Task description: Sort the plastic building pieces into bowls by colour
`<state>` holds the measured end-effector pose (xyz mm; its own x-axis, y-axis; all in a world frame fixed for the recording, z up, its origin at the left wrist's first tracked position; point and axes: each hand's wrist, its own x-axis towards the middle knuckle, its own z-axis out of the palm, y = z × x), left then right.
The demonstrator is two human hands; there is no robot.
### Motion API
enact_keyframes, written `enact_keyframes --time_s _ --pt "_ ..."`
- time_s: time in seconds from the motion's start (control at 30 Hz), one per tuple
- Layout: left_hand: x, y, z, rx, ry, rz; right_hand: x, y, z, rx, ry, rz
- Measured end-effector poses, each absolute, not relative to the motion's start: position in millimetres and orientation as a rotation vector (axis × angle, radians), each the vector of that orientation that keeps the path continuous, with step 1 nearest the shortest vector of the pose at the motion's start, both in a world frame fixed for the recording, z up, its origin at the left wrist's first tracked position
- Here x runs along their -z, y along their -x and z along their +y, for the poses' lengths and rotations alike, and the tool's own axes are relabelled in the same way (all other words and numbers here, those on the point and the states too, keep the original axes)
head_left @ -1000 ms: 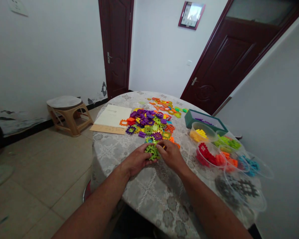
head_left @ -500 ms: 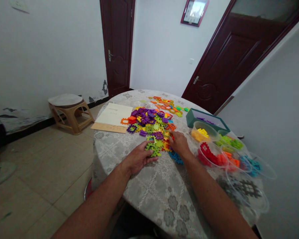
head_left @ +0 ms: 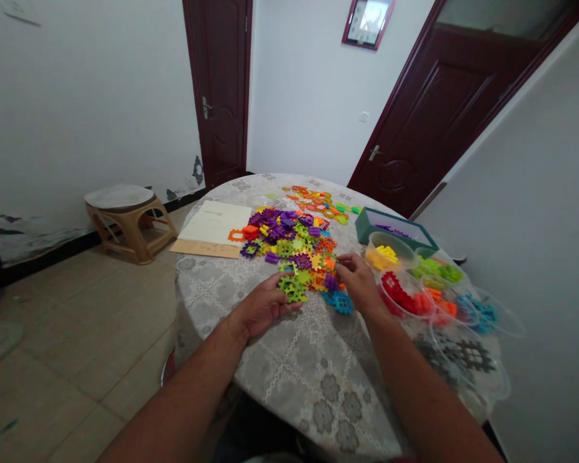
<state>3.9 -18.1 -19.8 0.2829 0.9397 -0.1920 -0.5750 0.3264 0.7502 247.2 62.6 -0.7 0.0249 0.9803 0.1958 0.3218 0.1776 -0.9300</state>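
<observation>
Head view: the left hand [head_left: 263, 308] rests on the round table [head_left: 289, 379], its fingertips closed on a cluster of green interlocking pieces [head_left: 292, 287] just beyond them. A second ago both hands met on this cluster. Since then the right hand [head_left: 361, 283] has let go and moved off to the right, so the two are now apart. Its curled fingers sit at the near edge of the pile of coloured pieces [head_left: 289, 241]; whether they pinch a piece I cannot tell. A blue piece [head_left: 338, 301] lies just beside its thumb. Judging by this, the work has shifted from pressing the green cluster to sorting through the loose pieces, with the left hand alone keeping the cluster. Right of the right hand stand clear bowls of red pieces [head_left: 403, 292] and yellow pieces [head_left: 386, 252], and a teal box [head_left: 395, 228] lies beyond them.
</observation>
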Motion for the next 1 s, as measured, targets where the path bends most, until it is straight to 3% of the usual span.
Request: enact_keyframes --time_s 0.2,0.63,1.0 --pt "18.7 -2.9 -19.2 -1.098 -0.668 0.663 2.7 -217.6 13.9 -1.204 1.107 -1.546" --pt "16.8 -5.1 -17.0 -1.045 -0.796 0.745 23.8 -190.6 1.2 -0.572 1.156 -1.882" --pt "19.5 -3.6 -15.1 -1.030 -0.920 0.774 13.0 -186.0 2.3 -0.821 1.205 -1.859"
